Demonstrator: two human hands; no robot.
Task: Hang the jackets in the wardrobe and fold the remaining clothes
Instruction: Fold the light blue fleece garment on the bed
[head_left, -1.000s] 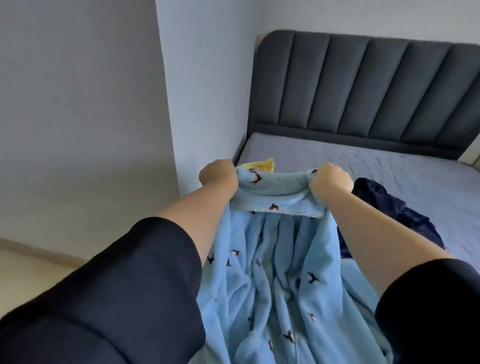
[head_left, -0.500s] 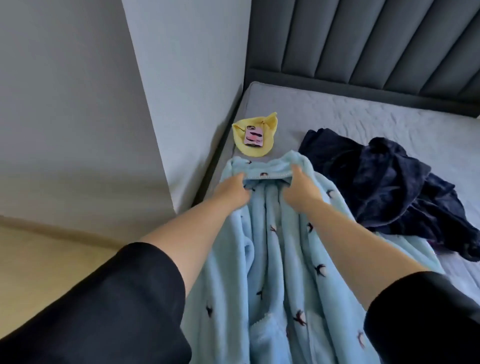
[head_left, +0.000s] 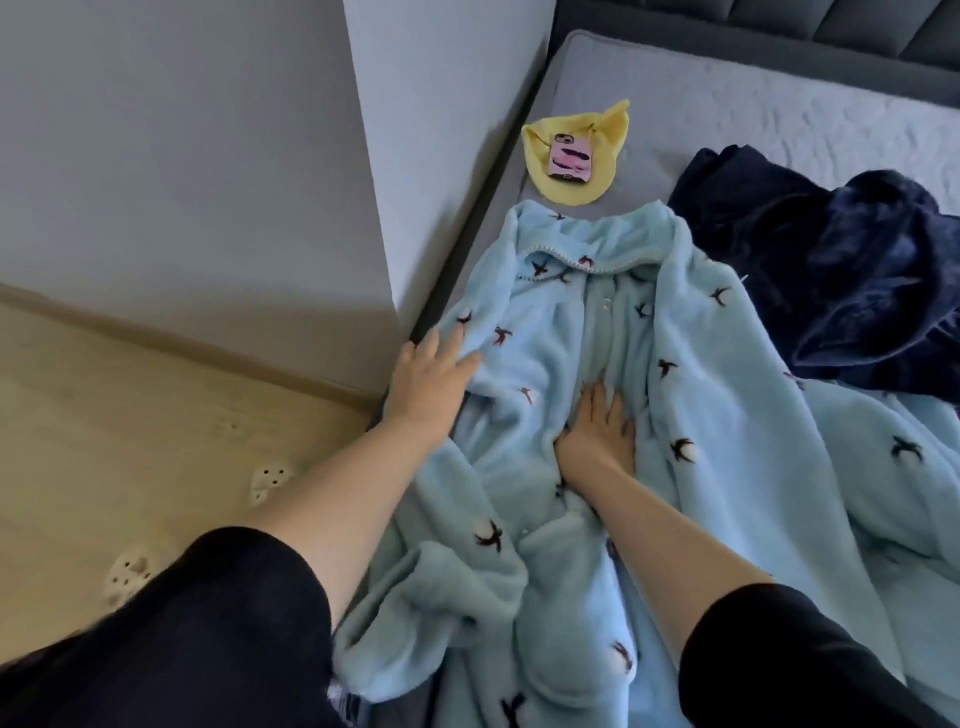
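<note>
A light blue fleece robe (head_left: 587, 374) carries small dark bird prints. A dark navy plush garment (head_left: 841, 270) is plain. A yellow cloth (head_left: 571, 156) bears a pink phone case (head_left: 570, 165). The grey quilted mattress (head_left: 779, 104) shows a stitched pattern.

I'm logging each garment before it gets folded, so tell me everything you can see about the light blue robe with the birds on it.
The light blue robe looks like thick, soft fleece printed with small dark flying birds. It has a collar edged in pale beaded trim and a front placket with small buttons. It lies spread out and rumpled on the grey mattress, collar toward the headboard, one sleeve bunched near the bed's edge. The left hand rests flat on its left side, and the right hand presses its middle. Its right edge meets the dark navy garment.
</note>
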